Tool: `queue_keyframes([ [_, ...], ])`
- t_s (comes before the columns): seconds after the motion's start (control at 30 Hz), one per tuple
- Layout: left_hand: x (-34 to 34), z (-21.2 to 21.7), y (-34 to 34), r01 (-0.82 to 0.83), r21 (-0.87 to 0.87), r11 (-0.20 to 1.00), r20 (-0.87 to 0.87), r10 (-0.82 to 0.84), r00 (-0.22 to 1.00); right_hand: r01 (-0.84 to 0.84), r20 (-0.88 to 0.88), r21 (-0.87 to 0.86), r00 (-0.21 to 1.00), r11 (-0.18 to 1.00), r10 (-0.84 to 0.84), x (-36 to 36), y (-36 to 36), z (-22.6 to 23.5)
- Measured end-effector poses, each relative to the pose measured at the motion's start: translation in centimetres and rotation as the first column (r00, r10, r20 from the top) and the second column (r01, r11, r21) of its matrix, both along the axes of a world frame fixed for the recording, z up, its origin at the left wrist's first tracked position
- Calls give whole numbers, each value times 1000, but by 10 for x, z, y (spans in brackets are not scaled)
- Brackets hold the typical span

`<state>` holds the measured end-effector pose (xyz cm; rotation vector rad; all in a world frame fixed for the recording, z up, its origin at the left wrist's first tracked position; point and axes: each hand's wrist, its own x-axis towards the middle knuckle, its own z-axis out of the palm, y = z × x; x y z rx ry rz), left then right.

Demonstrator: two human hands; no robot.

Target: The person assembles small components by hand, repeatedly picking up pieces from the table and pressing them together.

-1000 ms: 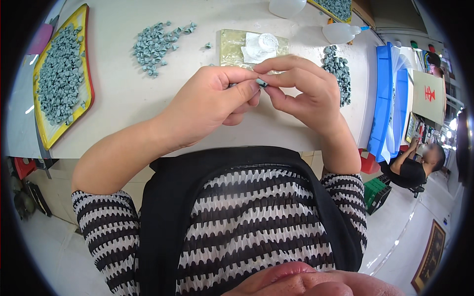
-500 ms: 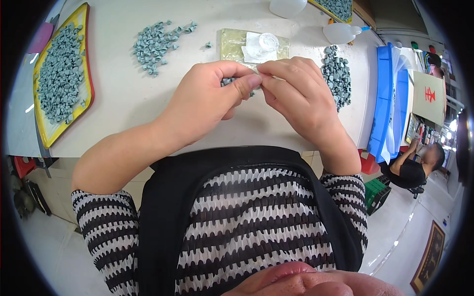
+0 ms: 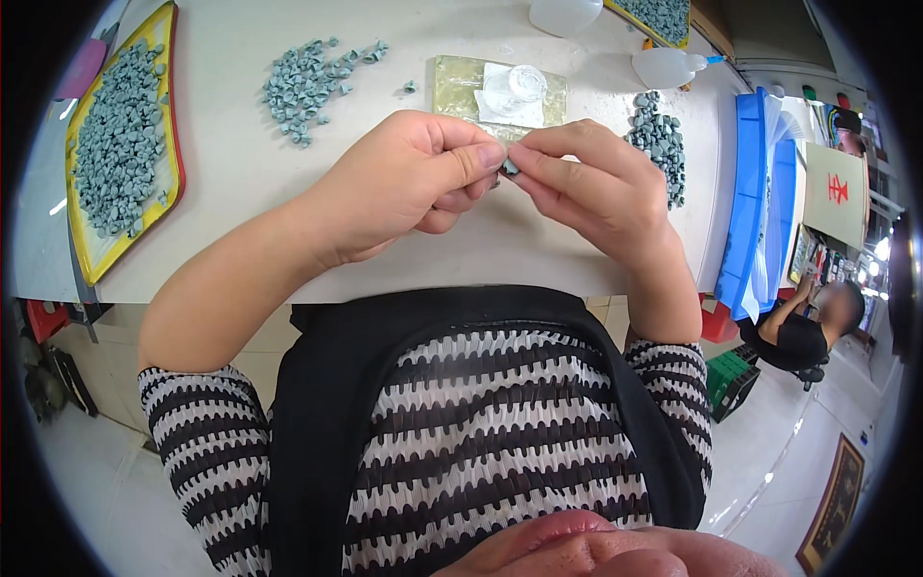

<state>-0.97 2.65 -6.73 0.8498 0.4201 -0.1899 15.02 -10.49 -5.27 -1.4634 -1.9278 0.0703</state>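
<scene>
Above the near part of the table, my two hands meet at their fingertips. My right hand (image 3: 601,188) is closed in a pinch on a small grey-green piece (image 3: 510,167); only part of it shows between the fingers. My left hand (image 3: 409,183) is closed too, thumb against forefinger, right beside that piece; what its fingertips hold is hidden. Just beyond the hands lies a yellowish translucent slab (image 3: 457,88) with white paper and a small clear round dish (image 3: 525,83) on top. Loose cup-like grey-green pieces (image 3: 303,87) are spread to its left, and a darker pile (image 3: 659,144) is at its right.
A yellow-rimmed tray (image 3: 173,159) full of similar pieces stands at the left. Plastic bottles (image 3: 663,67) and another tray (image 3: 681,34) are at the back right. Blue bins (image 3: 742,202) flank the table's right side. A seated person in black (image 3: 798,332) is further right.
My hands have shifted slightly, the right one turning and lowering its knuckles. The small piece between the fingertips now shows. The pieces seen behind my left hand are now mostly covered.
</scene>
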Motion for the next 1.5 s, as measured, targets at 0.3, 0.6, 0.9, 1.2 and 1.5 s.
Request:
queue_keyframes([
  [0.3, 2, 12, -6, -45, 253, 966, -64, 63, 996, 66, 228, 64, 970, 996, -79, -9, 0, 2],
  [0.6, 1, 9, 4, 65, -15, 998, -80, -66, 995, -57, -73, -27, 996, 998, 54, 1, 3, 0],
  [0.9, 5, 12, -2, -55, -17, 998, -35, 54, 998, 34, 144, 137, 988, 990, -54, 18, 7, -3],
  [1.2, 3, 4, 2, -141, 12, 990, -37, 141, 989, 72, 389, 228, 908, 971, -159, 34, 16, -16],
  [1.5, 2, 4, 3, -304, 61, 951, -33, 307, 951, 175, 288, 216, 929, 961, -233, 22, 19, -17],
])
